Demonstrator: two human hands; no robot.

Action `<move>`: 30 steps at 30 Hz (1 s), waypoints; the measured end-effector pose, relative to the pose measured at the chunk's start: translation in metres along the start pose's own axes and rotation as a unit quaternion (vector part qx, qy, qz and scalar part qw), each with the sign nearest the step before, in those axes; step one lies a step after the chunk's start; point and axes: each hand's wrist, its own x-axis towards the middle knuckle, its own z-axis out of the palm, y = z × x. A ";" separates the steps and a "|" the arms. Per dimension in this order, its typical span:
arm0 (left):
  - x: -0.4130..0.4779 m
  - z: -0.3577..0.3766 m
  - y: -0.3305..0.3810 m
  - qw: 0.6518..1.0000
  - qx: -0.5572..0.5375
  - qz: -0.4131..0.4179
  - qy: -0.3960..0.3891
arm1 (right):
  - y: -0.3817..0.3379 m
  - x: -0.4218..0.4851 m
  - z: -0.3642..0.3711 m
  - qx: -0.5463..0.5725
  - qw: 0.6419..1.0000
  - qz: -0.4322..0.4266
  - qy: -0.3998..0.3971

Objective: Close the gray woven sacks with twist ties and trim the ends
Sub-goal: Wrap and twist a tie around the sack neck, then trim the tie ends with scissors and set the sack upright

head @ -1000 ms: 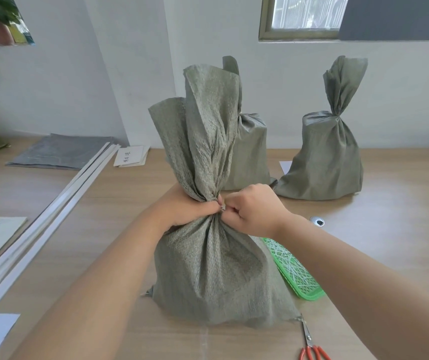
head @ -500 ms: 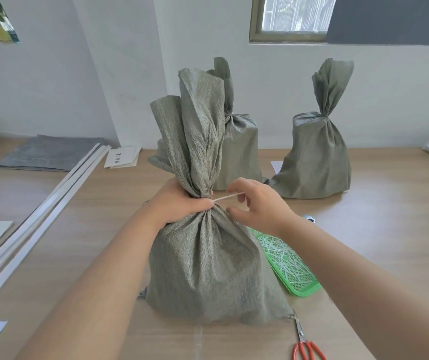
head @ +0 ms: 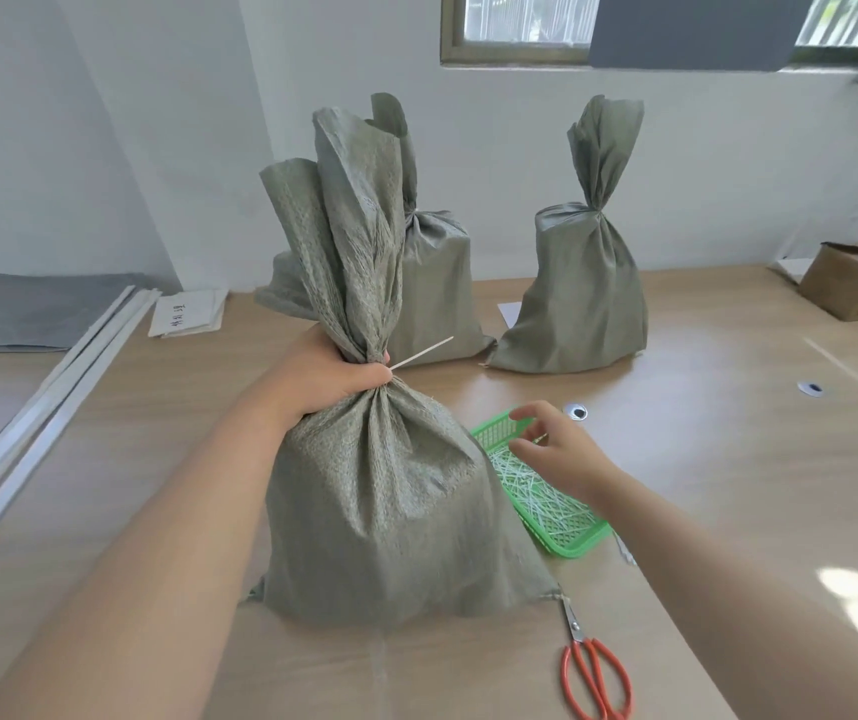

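A gray woven sack (head: 385, 506) stands upright in front of me, its neck gathered. My left hand (head: 325, 374) grips that neck. A white twist tie (head: 422, 352) is wrapped there, and its loose end sticks out to the right. My right hand (head: 554, 446) hovers with spread, relaxed fingers over a green basket (head: 569, 545) full of white ties and holds nothing. Orange-handled scissors (head: 593, 667) lie on the table to the front right of the sack.
Two more tied gray sacks stand behind, one (head: 434, 283) just behind the near sack, the other (head: 580, 283) to the right. White strips (head: 37, 418) and folded gray material (head: 26, 314) lie at the left, a cardboard box (head: 855, 285) at the far right.
My right hand let go of the tie at the sack's neck and dropped down to the right, over the green basket. The tie's end now juts out free. My left hand keeps its grip.
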 end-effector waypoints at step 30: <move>0.006 0.008 -0.008 0.999 -0.020 0.010 0.023 | 0.203 -0.126 0.101 -0.303 0.914 0.252 -0.094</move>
